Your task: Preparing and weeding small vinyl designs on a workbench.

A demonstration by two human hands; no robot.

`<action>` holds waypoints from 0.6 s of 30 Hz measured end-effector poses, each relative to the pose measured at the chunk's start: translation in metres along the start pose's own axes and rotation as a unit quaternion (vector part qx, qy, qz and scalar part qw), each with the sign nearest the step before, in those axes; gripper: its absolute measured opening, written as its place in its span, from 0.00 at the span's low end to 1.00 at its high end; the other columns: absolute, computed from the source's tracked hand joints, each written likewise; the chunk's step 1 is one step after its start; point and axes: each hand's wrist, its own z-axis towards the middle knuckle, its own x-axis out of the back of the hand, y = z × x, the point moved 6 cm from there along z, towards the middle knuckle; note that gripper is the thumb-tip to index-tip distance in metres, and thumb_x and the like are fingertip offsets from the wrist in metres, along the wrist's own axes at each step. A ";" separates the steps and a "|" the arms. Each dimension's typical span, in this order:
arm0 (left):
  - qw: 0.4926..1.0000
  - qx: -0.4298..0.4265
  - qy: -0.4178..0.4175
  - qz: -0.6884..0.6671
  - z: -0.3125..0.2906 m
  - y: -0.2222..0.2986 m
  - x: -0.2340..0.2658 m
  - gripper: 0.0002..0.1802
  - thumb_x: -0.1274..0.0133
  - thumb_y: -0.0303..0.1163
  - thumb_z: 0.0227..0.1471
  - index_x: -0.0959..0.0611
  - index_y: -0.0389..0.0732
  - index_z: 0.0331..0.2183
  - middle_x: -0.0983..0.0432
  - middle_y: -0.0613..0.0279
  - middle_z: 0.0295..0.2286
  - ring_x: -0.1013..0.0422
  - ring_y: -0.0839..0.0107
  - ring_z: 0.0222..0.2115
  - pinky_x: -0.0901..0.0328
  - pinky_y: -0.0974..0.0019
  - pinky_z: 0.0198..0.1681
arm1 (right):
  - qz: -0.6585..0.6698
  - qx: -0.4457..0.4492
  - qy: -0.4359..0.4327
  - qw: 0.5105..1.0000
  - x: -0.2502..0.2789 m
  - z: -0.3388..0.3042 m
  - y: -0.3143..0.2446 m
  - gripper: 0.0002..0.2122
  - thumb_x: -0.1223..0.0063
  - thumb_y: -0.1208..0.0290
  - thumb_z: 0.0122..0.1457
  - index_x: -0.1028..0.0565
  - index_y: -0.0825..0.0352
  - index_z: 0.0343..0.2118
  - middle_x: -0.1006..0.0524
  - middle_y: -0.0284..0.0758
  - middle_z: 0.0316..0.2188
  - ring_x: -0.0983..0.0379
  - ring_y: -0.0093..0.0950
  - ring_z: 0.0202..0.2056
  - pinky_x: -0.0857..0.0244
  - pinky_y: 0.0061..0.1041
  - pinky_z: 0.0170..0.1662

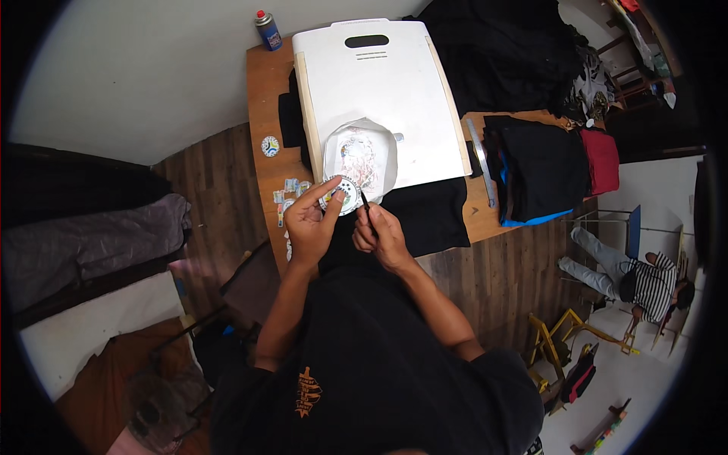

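Note:
My left hand [307, 227] is closed with thumb and finger on a round white printed patch [350, 205], which has a coloured centre and a dark ring of marks. In my right hand [384, 241] is a slim dark pen-like tool [365, 200]; its tip points at the patch's right edge, and its exact kind is too small to tell. Just beyond both hands, a whitish many-sided sheet or shallow tray [384, 171] with small scraps on it rests on the white board [417, 98]. Black cloth [428, 216] lies under the board's near edge.
On the wooden table [262, 91] are a blue spray can with a red cap [268, 30], another round patch [270, 146] and small cut pieces [290, 186]. A metal ruler [481, 163] lies by folded dark clothes [538, 167]. At right, a person in stripes [654, 287] sits.

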 end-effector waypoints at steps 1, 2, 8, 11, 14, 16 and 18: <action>1.000 0.000 0.000 0.000 0.000 0.000 0.000 0.16 0.44 0.17 0.55 0.21 0.26 0.47 0.23 0.53 0.42 0.27 0.76 0.41 0.33 0.74 0.45 | 0.000 0.000 0.000 1.000 0.000 0.000 0.000 0.17 0.67 0.56 0.72 0.36 0.64 0.32 0.47 0.24 0.13 0.54 0.16 0.13 0.55 0.18 0.18; 1.000 -0.004 -0.003 -0.003 0.001 0.001 0.000 0.16 0.44 0.17 0.55 0.21 0.26 0.47 0.23 0.53 0.42 0.27 0.75 0.41 0.33 0.74 0.45 | -0.001 0.001 0.001 1.000 0.000 -0.001 0.000 0.17 0.67 0.56 0.72 0.36 0.64 0.32 0.47 0.24 0.13 0.54 0.16 0.13 0.55 0.18 0.18; 1.000 -0.007 -0.006 0.002 0.001 0.004 -0.001 0.16 0.44 0.17 0.55 0.21 0.26 0.47 0.23 0.52 0.42 0.28 0.75 0.42 0.33 0.74 0.46 | -0.001 0.005 0.004 1.000 0.000 0.000 -0.001 0.17 0.67 0.56 0.72 0.36 0.64 0.31 0.47 0.24 0.13 0.54 0.15 0.13 0.54 0.18 0.18; 1.000 -0.005 -0.005 -0.002 0.000 0.004 -0.002 0.16 0.44 0.17 0.55 0.21 0.26 0.47 0.23 0.52 0.42 0.28 0.74 0.42 0.33 0.74 0.46 | -0.001 0.005 0.007 1.000 0.001 -0.001 0.000 0.17 0.67 0.56 0.72 0.36 0.64 0.31 0.47 0.24 0.14 0.54 0.15 0.13 0.54 0.18 0.18; 1.000 -0.008 -0.005 -0.003 0.000 0.004 -0.002 0.16 0.44 0.17 0.55 0.21 0.26 0.47 0.23 0.52 0.42 0.28 0.75 0.42 0.33 0.74 0.46 | -0.001 0.004 0.005 1.000 0.001 -0.001 0.000 0.17 0.67 0.56 0.72 0.36 0.64 0.31 0.47 0.24 0.14 0.53 0.15 0.13 0.54 0.18 0.18; 1.000 -0.009 -0.005 -0.005 0.000 0.004 -0.002 0.16 0.44 0.17 0.55 0.21 0.26 0.47 0.23 0.52 0.42 0.28 0.75 0.42 0.33 0.74 0.45 | -0.001 0.003 0.006 1.000 0.001 -0.001 0.000 0.17 0.66 0.56 0.72 0.36 0.64 0.31 0.47 0.24 0.14 0.53 0.15 0.13 0.54 0.18 0.18; 1.000 -0.013 -0.006 -0.006 0.000 0.004 -0.002 0.16 0.44 0.17 0.55 0.21 0.26 0.47 0.23 0.52 0.42 0.28 0.75 0.42 0.33 0.74 0.45 | 0.000 0.005 0.002 1.000 0.001 0.000 0.000 0.17 0.66 0.56 0.71 0.36 0.64 0.31 0.46 0.24 0.14 0.53 0.15 0.13 0.54 0.18 0.18</action>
